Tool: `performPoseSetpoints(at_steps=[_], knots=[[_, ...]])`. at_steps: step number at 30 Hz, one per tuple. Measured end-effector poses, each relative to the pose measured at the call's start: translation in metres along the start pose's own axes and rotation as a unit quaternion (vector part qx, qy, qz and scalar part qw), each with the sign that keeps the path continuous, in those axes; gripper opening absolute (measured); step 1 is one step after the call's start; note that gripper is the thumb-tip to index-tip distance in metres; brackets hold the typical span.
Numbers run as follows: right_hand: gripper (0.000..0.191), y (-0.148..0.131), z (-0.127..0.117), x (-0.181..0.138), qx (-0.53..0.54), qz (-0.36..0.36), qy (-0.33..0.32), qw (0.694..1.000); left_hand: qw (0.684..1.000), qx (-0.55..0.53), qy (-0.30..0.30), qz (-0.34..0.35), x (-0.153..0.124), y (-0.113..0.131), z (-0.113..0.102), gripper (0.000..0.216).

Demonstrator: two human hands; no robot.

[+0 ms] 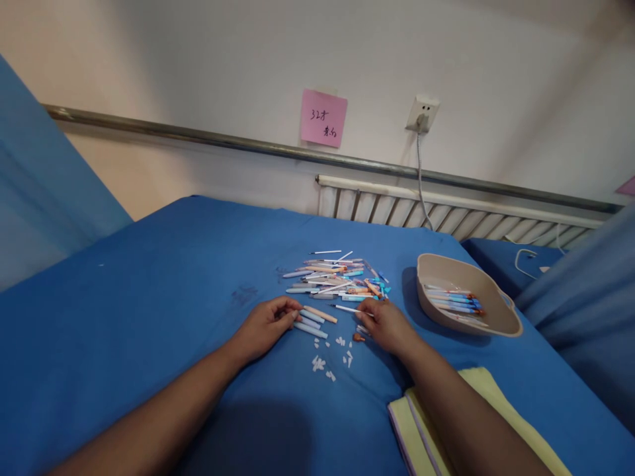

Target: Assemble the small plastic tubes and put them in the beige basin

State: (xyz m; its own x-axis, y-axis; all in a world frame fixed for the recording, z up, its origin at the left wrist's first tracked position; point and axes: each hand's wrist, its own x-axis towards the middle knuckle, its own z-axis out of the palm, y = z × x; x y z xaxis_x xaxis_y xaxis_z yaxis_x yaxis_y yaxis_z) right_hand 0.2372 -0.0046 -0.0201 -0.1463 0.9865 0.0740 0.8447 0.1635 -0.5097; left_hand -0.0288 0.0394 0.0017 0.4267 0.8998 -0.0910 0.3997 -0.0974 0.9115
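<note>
blue cloth (124,317) | hands (268,324) at pens (311,330) | wall (223,59): pink note (324,125), socket (425,107), radiator (446,199)

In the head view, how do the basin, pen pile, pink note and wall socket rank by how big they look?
Largest to smallest:
1. Basin
2. Pen pile
3. Pink note
4. Wall socket
Their distances differ, so true sizes may not match.

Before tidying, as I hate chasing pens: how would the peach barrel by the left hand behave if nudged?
The peach pen barrel looks rounded, so it may roll. Its slim, straight shape suggests something light and stiff.
</note>
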Motion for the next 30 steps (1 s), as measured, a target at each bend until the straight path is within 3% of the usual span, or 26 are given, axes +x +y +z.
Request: performPoseSetpoints(at_steps=[7,15,21,30], knots=[[0.013,-0.007,0.009,0.004,0.016,0.000,0.029,0.999,1.000,-0.001,-0.004,0.004,0.002,-0.004,-0.001,0.025],[0.016,-0.005,0.017,0.007,0.152,0.015,0.071,0.986,0.999,-0.027,0.015,0.010,0.000,-0.002,0.001,0.024],[0.018,-0.014,0.021,0.000,0.243,0.018,0.043,0.969,0.997,-0.067,0.034,0.017,0.002,-0.007,0.004,0.034],[0.014,-0.030,0.015,-0.008,0.157,-0.055,0.047,0.985,0.999,-0.049,-0.015,0.011,-0.004,-0.002,0.007,0.026]])
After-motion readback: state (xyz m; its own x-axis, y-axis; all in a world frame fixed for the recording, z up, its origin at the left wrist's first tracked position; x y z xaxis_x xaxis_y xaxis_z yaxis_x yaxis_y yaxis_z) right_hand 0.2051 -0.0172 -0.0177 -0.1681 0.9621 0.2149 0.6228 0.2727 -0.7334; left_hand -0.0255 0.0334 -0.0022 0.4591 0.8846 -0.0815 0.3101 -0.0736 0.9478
